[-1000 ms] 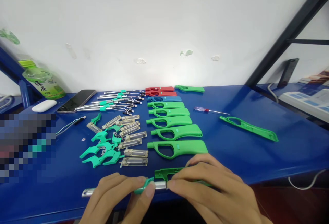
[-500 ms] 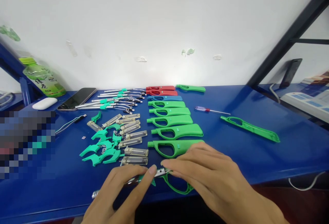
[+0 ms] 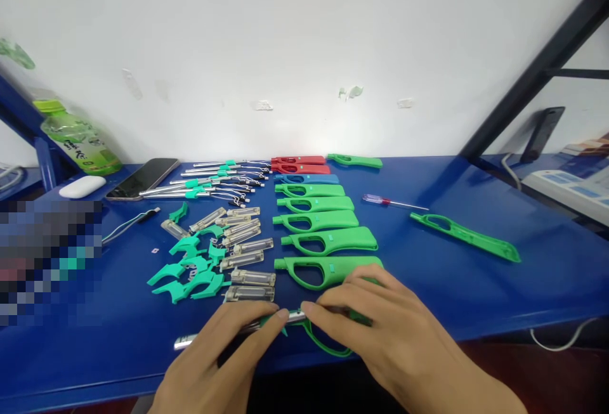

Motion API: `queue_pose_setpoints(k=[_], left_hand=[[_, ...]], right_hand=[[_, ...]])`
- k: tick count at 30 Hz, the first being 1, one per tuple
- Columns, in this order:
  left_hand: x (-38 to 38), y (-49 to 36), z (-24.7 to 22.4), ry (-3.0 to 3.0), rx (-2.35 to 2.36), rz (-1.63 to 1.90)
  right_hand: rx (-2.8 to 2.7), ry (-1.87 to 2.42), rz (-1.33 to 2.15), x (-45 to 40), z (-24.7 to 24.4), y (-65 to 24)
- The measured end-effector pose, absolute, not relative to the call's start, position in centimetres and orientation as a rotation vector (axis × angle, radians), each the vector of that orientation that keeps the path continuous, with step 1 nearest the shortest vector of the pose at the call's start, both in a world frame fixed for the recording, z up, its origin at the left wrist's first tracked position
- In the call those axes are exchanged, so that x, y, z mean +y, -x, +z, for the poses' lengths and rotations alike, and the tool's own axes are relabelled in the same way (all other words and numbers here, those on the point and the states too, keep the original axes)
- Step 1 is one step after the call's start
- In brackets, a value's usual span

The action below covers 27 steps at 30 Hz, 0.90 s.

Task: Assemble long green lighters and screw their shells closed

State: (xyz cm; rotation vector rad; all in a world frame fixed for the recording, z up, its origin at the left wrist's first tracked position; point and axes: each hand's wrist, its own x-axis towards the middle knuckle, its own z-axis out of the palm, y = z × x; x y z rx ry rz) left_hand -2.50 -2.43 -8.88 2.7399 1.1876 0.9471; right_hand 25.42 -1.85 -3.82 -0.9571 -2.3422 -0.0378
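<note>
My left hand (image 3: 238, 344) is closed on a silver metal tube (image 3: 185, 340) near the table's front edge, thumb and fingers pinching it. The tube's right end meets a green handle shell (image 3: 328, 342) with a loop-shaped opening. My right hand (image 3: 380, 319) is closed on that shell, its thumb against the tube's end and its fingers over the body, which they largely hide. Just beyond the hands lies a row of green lighter handles (image 3: 352, 268), with clear fuel cartridges (image 3: 252, 293) and teal triggers (image 3: 176, 290) to their left.
On the blue table (image 3: 457, 300) a screwdriver (image 3: 394, 202) and an open green shell half (image 3: 469, 236) lie at the right. Metal tubes with wires (image 3: 162, 193), a phone (image 3: 143, 179), a white mouse (image 3: 82, 187) and a bottle (image 3: 80, 141) are at the back left.
My right hand's fingers have shifted and spread over the green shell, showing more of it. The tube sticks out further beyond my left hand and looks more level. The view has moved slightly.
</note>
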Motion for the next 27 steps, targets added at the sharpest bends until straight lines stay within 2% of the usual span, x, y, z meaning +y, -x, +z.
queue_pose_setpoints(k=[5,17,27], left_hand=[[-1.7,2.6,-8.7,-2.873,1.146,0.867],[-1.6,2.0,-7.7,-2.773,1.161,0.916],[-1.8,1.6,-6.4,-2.709,1.124,0.936]], right_hand=[[-2.380,0.973,-0.117,-2.1,-3.4,-25.1],[-2.427,0.939,-0.234,-2.2,-4.2,-24.8],[-2.402,0.933,-0.202,-2.2,-4.4,-24.7]])
